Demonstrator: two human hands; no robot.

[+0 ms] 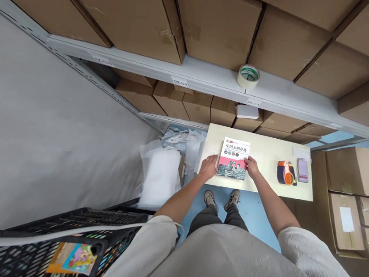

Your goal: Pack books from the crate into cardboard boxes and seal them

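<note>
With fingers of right hand [252, 167], gripping edge of book [233, 158]; can't tell grip of left hand [209, 166], opposite side. Seems flat on table [262, 154]. Likely light, slick, bendy; best held by both sides.

Evenly bright (edges bow outward), soft shadows.

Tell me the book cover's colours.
The book is white above, pink across the middle, greyish green below; best seen in the head view.
</note>
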